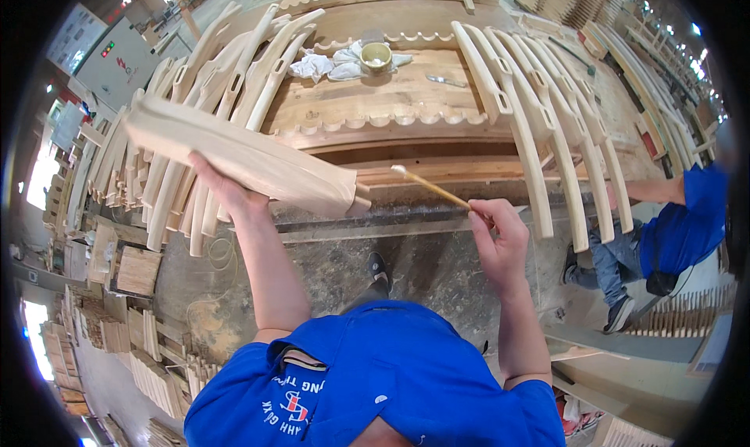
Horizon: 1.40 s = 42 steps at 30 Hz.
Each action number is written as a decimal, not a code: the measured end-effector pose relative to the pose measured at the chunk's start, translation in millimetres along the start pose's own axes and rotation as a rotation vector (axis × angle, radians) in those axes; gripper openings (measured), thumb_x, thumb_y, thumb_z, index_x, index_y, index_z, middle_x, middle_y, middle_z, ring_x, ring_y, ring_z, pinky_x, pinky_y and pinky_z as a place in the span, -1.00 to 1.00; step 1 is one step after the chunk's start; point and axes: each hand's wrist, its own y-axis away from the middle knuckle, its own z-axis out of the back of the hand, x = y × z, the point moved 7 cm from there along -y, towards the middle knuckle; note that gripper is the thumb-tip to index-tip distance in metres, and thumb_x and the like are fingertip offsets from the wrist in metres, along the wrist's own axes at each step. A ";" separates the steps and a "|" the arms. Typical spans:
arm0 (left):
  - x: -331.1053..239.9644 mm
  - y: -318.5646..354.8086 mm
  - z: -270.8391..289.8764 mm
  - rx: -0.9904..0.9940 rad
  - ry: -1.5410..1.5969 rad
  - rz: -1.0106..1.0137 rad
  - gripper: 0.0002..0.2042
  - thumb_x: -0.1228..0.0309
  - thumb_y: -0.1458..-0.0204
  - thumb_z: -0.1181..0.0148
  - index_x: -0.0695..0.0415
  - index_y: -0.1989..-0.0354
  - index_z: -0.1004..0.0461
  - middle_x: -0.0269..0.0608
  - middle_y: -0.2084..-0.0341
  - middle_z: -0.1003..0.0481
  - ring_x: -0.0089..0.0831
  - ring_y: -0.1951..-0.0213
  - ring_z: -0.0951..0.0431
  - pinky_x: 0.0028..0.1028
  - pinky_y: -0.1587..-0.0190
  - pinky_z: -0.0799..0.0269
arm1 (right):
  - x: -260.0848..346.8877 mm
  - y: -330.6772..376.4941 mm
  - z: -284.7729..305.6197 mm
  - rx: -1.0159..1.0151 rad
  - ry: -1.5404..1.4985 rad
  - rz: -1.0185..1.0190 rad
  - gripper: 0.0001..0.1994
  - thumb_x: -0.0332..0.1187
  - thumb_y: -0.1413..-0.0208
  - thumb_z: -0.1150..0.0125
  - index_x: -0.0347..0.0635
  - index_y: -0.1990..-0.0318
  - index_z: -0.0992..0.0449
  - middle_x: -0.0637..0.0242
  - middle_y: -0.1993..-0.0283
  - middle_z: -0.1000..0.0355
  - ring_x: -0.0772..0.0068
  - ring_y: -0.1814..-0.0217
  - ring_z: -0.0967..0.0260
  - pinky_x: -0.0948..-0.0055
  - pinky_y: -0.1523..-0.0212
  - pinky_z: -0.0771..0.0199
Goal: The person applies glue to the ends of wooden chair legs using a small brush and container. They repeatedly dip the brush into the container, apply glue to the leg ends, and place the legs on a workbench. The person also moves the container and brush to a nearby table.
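Note:
My left hand (226, 191) grips a broad, curved, pale wooden piece (250, 154) from below, thumb along its near face. The piece is tilted, its left end higher, and two round dowel-like pegs (361, 198) stick out of its right end. Between the thumb and fingers of my right hand (500, 232) is a thin wooden stick (437, 188). Its white-coated tip (399, 170) points toward the pegs but stays apart from them. On the bench beyond stands a small bowl (378, 67) with something white inside, beside crumpled white rags (312, 66).
Curved wooden chair parts (539, 127) lean in rows on scalloped rails (391, 122) at both sides of the bench. A flat bladed tool (446, 80) lies on the bench. At right, a person in blue (676, 228) works close by. Stacked wood (148, 369) fills the lower left.

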 end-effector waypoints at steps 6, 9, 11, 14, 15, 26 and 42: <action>57.4 -58.1 -25.9 0.120 0.079 0.326 -0.35 -0.11 -0.05 -0.08 0.16 -0.15 -0.23 -0.12 0.08 -0.42 -0.28 0.07 -0.46 -0.28 0.06 -0.47 | -30.4 -110.7 -30.5 0.006 0.282 0.073 -0.87 -0.46 -0.03 -0.15 -0.12 0.24 -0.52 0.26 0.40 -0.43 0.26 0.37 -0.40 0.35 0.36 -0.37; 79.5 -81.5 -45.1 0.121 0.105 0.381 -0.38 -0.08 -0.05 -0.07 0.16 -0.13 -0.25 -0.13 0.10 -0.43 -0.30 0.10 -0.48 -0.30 0.09 -0.49 | -51.4 -177.7 -61.1 0.037 0.468 0.106 -0.89 -0.41 -0.03 -0.13 -0.06 0.27 -0.53 0.29 0.38 -0.45 0.22 0.31 -0.43 0.27 0.31 -0.40; 87.4 -95.5 -59.4 0.125 0.133 0.404 -0.39 -0.07 -0.06 -0.07 0.16 -0.12 -0.26 -0.14 0.11 -0.43 -0.32 0.11 -0.48 -0.32 0.09 -0.49 | -63.4 -220.4 -84.8 0.067 0.571 0.141 -0.89 -0.38 -0.03 -0.11 -0.02 0.29 -0.53 0.29 0.37 -0.46 0.21 0.28 -0.43 0.23 0.28 -0.40; 95.3 -126.9 -68.0 0.206 0.192 0.363 -0.46 -0.06 -0.09 -0.02 0.10 -0.09 -0.31 -0.19 0.12 -0.46 -0.36 0.12 -0.50 -0.32 0.09 -0.50 | -85.9 -275.7 -129.3 0.151 0.797 0.189 -0.88 -0.38 -0.01 -0.08 0.02 0.31 -0.54 0.32 0.36 -0.48 0.24 0.24 -0.42 0.21 0.23 -0.35; 94.6 -132.5 -70.3 0.176 0.174 0.348 -0.45 -0.06 -0.10 0.00 0.11 -0.12 -0.29 -0.17 0.08 -0.44 -0.33 0.08 -0.48 -0.32 0.04 -0.47 | -93.2 -289.5 -144.4 0.172 0.859 0.203 -0.87 -0.38 -0.01 -0.07 0.04 0.31 -0.54 0.33 0.35 -0.48 0.25 0.22 -0.42 0.20 0.20 -0.33; 74.3 -183.3 -58.7 0.021 0.241 0.087 -0.31 -0.16 -0.11 0.10 0.12 -0.25 -0.12 -0.15 -0.14 -0.27 -0.27 -0.13 -0.31 -0.28 -0.15 -0.28 | -110.3 -332.5 -200.0 0.467 1.148 0.334 -0.84 -0.42 0.00 -0.06 0.09 0.32 -0.55 0.36 0.33 -0.47 0.30 0.14 -0.39 0.10 0.05 -0.18; 2.8 -187.2 -81.9 0.033 0.131 -0.309 -0.20 -0.20 0.03 -0.08 0.03 -0.29 -0.03 -0.15 -0.11 -0.26 -0.25 -0.15 -0.30 -0.17 -0.14 -0.33 | -84.3 -365.7 -219.0 0.670 1.224 0.208 -0.83 -0.51 0.04 -0.08 0.02 0.42 -0.58 0.32 0.35 -0.54 0.32 0.16 -0.46 0.21 0.05 -0.16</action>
